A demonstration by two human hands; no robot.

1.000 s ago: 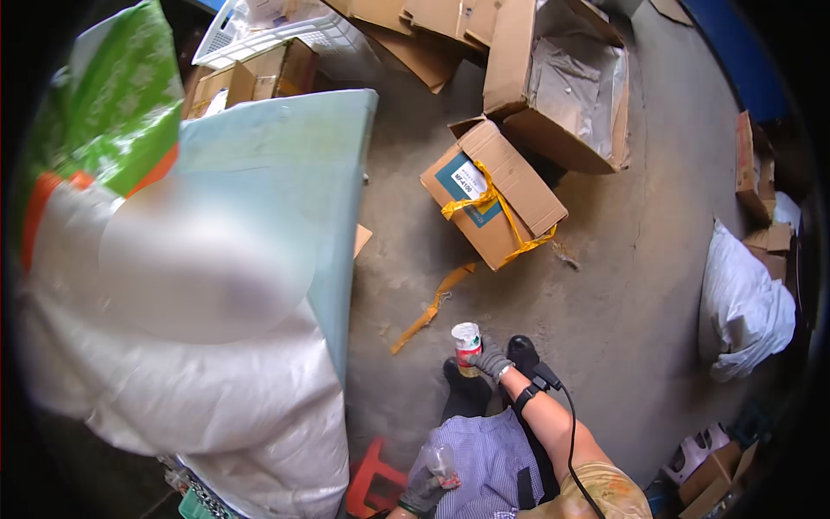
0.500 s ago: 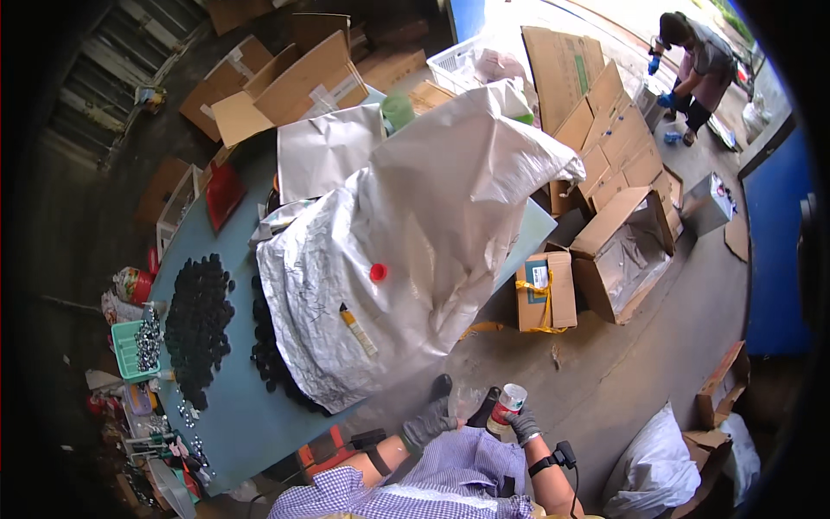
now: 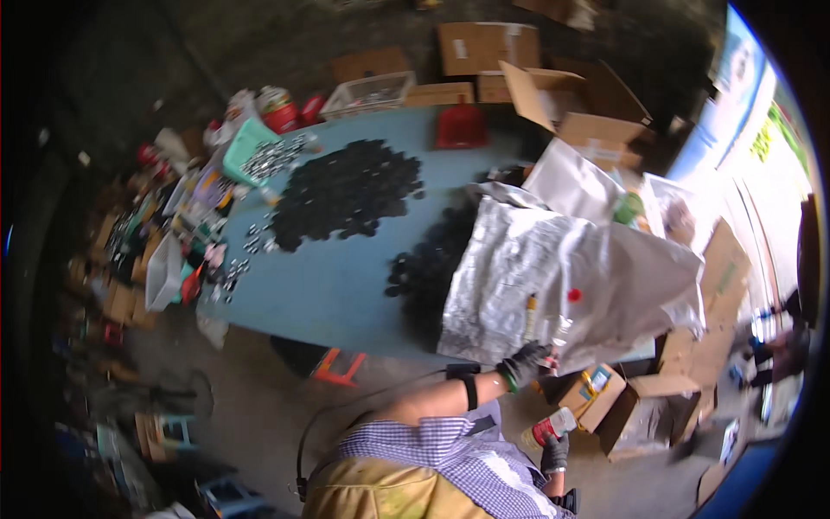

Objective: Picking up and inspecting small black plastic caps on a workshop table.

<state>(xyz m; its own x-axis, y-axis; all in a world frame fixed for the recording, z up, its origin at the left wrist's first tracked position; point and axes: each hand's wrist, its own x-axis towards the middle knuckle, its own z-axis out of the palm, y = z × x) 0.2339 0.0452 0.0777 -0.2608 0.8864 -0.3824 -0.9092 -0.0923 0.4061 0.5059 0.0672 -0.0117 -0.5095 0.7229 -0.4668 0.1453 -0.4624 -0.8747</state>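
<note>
My left hand (image 3: 526, 365), in a dark glove with a green cuff, reaches to the near edge of a large silvery sheet (image 3: 501, 285). Its fingers close around something small, pale and reddish, too blurred to name. Lower down and to the right, my gloved right hand (image 3: 555, 454) grips a clear jar (image 3: 548, 428) with a red label, held tilted. On the sheet lie a red cap (image 3: 574, 295) and a narrow yellow tube (image 3: 530, 317) with a dark tip.
Black round pieces (image 3: 346, 190) cover part of the blue-green table (image 3: 328, 294). A mint basket (image 3: 246, 149) of shiny metal parts stands at its left end, a red scoop (image 3: 461, 127) at the far side. Open cardboard boxes (image 3: 648, 415) sit right; a blurred person (image 3: 782, 346) is beyond.
My view has swung left, so the table shows more fully. My left hand has moved from near my lap to the sheet's edge. The jar remains in my right hand.
</note>
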